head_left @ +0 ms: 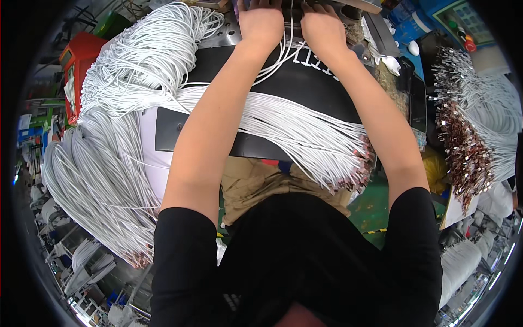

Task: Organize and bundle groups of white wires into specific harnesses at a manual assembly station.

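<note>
At the top edge of the head view, my left hand (261, 23) and my right hand (323, 28) reach forward side by side over the machine's metal bed (226, 34). The fingers of both are curled, partly cut off by the picture's edge, and what they grip is hidden. Thin white cables (284, 52) run up between the two hands. Below my forearms, a bundle of white cables (294, 122) lies across a black board (212, 62), its reddish-brown ends fanned out at the right. White comb-like marks or pieces (318, 64) show on the board near my right wrist.
A big coiled heap of white cable (144, 52) rises at the left, with another bundle (101, 180) hanging below it. A red bin (79, 65) stands behind. At the right are more cables with brown and metallic ends (463, 147) and a blue container (411, 27).
</note>
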The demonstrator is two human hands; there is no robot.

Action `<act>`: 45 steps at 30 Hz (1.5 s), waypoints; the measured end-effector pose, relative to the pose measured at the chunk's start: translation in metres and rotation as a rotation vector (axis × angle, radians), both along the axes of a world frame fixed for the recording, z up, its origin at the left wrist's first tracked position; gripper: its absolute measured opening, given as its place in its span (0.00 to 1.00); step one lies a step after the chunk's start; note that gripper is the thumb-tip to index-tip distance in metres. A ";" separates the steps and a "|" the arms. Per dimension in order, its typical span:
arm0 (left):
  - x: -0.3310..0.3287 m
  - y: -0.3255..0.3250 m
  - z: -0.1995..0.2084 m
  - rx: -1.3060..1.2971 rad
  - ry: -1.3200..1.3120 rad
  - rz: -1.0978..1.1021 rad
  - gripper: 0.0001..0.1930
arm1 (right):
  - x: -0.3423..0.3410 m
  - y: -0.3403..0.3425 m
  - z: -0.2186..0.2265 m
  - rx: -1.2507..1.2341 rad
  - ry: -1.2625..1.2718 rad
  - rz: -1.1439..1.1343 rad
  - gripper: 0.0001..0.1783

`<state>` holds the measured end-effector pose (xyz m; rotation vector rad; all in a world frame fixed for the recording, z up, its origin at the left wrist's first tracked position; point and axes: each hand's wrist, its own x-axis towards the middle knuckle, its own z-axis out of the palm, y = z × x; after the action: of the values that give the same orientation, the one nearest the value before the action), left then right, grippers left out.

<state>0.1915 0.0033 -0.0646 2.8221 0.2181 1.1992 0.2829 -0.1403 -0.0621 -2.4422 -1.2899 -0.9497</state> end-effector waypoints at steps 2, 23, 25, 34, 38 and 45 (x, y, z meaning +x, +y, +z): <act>0.003 0.001 0.001 0.038 -0.042 0.012 0.27 | -0.003 0.001 0.003 -0.018 0.015 0.007 0.21; -0.344 -0.075 -0.099 -1.947 -0.206 0.165 0.14 | -0.289 -0.331 -0.171 -0.145 0.956 -0.287 0.29; -0.347 -0.069 -0.101 -1.942 -0.113 0.194 0.13 | -0.279 -0.340 -0.172 -0.257 0.681 -0.113 0.30; -0.350 -0.071 -0.111 -1.961 -0.181 0.184 0.09 | -0.269 -0.334 -0.150 0.440 1.676 -0.006 0.19; -0.351 -0.065 -0.109 -1.912 -0.169 0.221 0.08 | -0.253 -0.318 -0.139 0.643 1.506 0.197 0.24; -0.354 -0.069 -0.121 -1.907 -0.212 0.198 0.13 | -0.247 -0.318 -0.137 0.275 1.407 0.138 0.32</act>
<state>-0.1622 -0.0659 -0.1854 0.9969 0.9477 0.5491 0.0361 -0.4584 -0.1989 -1.9213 -0.6571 0.5933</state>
